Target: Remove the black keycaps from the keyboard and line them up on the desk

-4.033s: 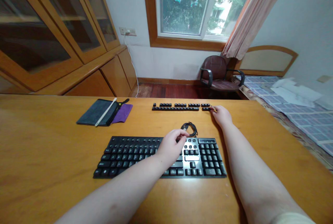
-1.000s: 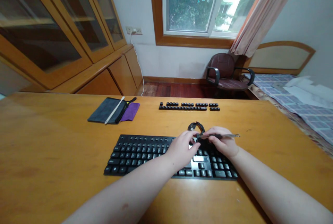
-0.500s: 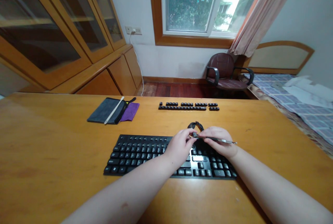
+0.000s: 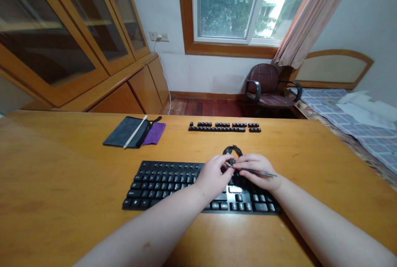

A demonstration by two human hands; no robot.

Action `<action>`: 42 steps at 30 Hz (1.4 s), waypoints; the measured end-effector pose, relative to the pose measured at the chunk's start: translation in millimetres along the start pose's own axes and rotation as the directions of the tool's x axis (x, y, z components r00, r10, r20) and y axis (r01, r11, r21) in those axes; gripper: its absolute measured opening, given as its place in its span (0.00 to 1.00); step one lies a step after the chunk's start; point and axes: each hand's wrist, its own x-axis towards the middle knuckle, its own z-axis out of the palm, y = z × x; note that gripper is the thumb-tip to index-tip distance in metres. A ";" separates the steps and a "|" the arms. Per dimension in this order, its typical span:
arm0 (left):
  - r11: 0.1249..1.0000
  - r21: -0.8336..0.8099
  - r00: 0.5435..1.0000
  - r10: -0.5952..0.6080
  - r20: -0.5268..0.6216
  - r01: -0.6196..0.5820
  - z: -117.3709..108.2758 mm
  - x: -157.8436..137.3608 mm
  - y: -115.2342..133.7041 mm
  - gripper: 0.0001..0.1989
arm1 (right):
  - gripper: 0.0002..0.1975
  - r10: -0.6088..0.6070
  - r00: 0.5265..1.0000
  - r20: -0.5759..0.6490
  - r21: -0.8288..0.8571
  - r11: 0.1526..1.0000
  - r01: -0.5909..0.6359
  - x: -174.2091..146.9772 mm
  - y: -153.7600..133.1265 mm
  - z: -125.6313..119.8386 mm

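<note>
Piece, small, dark [image 4: 231,162], likely a keycap, pinched in left hand [image 4: 214,174] above keyboard [image 4: 164,184]; slim tool [image 4: 267,173] gripped by right hand [image 4: 259,163], long axis roughly left-right, piece just left of it, contact unclear; wooden desk [image 4: 77,184] underneath, loose key rows [image 4: 217,129] beyond, chair [image 4: 263,79] below window [image 4: 228,15]

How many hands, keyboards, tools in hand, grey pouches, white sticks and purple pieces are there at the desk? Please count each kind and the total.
Hands: 2 (left hand, right hand)
Keyboard: 1
Tool in hand: 1
Grey pouch: 1
White stick: 1
Purple piece: 1
Total: 7
</note>
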 end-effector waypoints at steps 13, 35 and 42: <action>0.999 -0.054 1.000 -0.003 -0.031 0.001 -0.8 1.3 0.3 0.13 | 0.15 -0.049 0.998 -0.032 -0.060 0.997 0.047 -8.1 1.0 -3.3; 0.993 -0.121 1.000 0.001 -0.007 -0.001 1.9 -1.8 -1.8 0.19 | 0.12 0.211 0.971 -0.111 -0.431 0.870 -0.239 -10.3 17.0 -12.9; 0.972 -0.201 0.991 -0.133 -0.027 0.125 1.7 1.6 -2.9 0.16 | 0.22 0.727 0.400 -0.558 -0.514 0.076 -0.854 -55.9 102.0 -88.0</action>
